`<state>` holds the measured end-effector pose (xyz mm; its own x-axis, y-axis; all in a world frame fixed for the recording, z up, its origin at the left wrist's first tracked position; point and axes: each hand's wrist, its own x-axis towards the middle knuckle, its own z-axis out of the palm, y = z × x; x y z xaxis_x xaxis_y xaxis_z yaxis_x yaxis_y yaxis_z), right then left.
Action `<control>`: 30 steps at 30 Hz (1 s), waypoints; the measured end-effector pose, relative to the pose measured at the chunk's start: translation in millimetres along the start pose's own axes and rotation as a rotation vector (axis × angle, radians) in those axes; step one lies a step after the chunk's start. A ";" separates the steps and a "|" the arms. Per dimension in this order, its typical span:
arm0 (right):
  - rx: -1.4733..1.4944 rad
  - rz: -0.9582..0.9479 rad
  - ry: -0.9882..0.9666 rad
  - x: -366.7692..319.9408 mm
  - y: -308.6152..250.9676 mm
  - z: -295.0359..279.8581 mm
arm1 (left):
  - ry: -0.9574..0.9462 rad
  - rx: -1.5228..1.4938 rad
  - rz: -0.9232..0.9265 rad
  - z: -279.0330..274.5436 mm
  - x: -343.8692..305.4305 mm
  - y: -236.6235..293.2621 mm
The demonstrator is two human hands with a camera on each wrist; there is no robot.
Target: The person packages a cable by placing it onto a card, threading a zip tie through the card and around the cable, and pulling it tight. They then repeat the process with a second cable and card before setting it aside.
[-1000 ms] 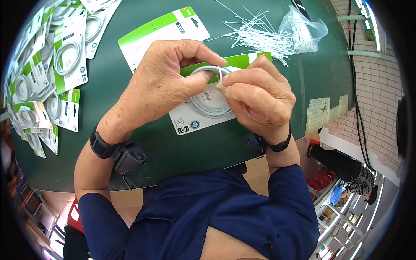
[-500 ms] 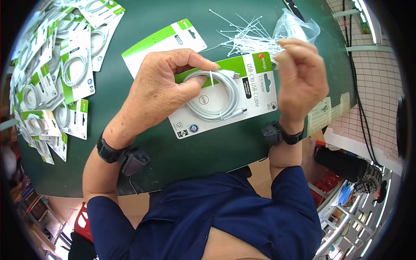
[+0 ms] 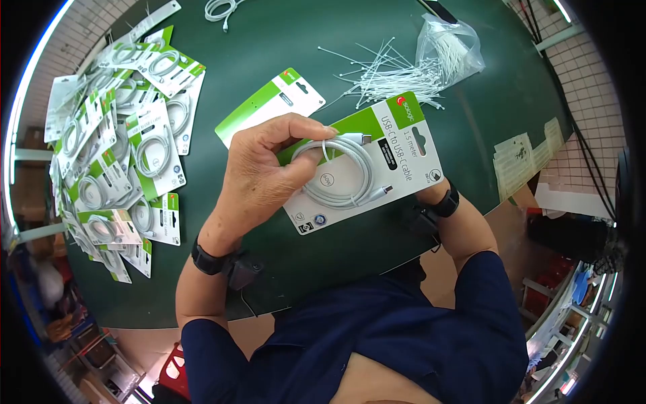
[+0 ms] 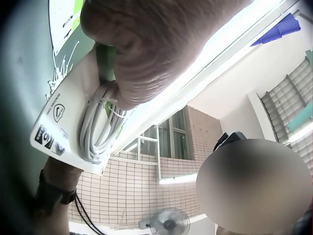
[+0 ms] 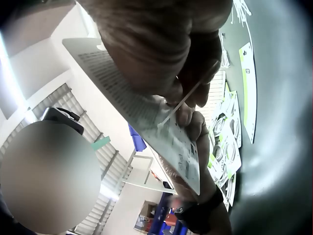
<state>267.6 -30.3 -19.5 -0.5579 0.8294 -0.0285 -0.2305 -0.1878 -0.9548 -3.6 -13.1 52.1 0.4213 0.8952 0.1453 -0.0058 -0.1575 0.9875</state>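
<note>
A packaging card (image 3: 404,161) printed "USB-C to USB-C cable" is held up tilted, its front facing the head camera. My left hand (image 3: 269,158) pinches its top edge together with the coiled light-grey USB-C cable (image 3: 367,168), the thumb inside the coil. A white cable tie loops round the coil by the left fingertips; another tie binds its lower part. Behind the card is my right hand (image 5: 146,44), mostly hidden in the head view. In the right wrist view its fingertips pinch a thin white cable tie (image 5: 182,104) that sticks out from the card's back.
Many cards with coiled cables form a pile (image 3: 155,155) on the green table's left. A card without a cable (image 3: 269,104) lies beyond the left hand. Loose white cable ties (image 3: 397,81) spill beside a clear plastic bag (image 3: 451,47). One loose cable coil (image 3: 221,9) lies at the back.
The right hand let go at the coil's front, swung out to the right, and is now behind the card. The left hand keeps its hold on card and cable.
</note>
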 end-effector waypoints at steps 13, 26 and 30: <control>-0.402 -0.437 -0.109 39.5 -4.6 -20.5 | -0.054 0.001 -0.094 7.9 -0.7 -5.7; -0.905 -0.549 0.133 42.3 -25.4 4.0 | -0.358 0.632 0.305 4.7 3.7 -6.0; -0.947 -0.657 0.165 44.1 -21.3 5.4 | -0.294 0.679 0.315 18.0 -3.3 3.4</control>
<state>243.6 7.5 1.2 -0.4255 0.6925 0.5826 0.2903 0.7142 -0.6369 11.3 -24.1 53.9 0.7136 0.6353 0.2953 0.3489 -0.6878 0.6365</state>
